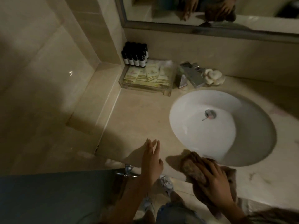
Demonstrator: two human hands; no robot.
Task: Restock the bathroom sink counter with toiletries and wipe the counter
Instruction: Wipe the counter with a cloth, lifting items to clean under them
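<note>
At the near rim of the white oval ceramic basin (194, 101), your right hand (213, 180) lies over a bunched brown cloth (192, 167). Its fingers curl down round the cloth and hold it against the beige stone surface (139, 120). The front of the cloth touches or slightly overlaps the basin's near rim, and its loose end trails back under your wrist toward the front edge of the surface.

To the near left of the basin, apart from the cloth, your left hand (152, 162) is spread wide with straight fingers and holds nothing. You cannot tell from this view whether it touches the surface or hovers just above it.

Inside the basin, the round metal drain (210, 113) sits near the middle. Just behind the basin stands a chrome angular faucet (192, 75). Beside that, to the right, is a small clear dish of white lumpy pieces (213, 75), too blurred to name.

Behind the basin and to its left, a clear acrylic tray (145, 90) sits in the corner of the surface. It holds a row of cream paper sachets (150, 75) that lean back side by side. At the far end of the tray, by the wall, a cluster of small dark bottles with white labels (135, 54) stands upright.

Farther behind the basin, the grey-framed wall mirror (210, 7) reflects both hands and the cloth.
</note>
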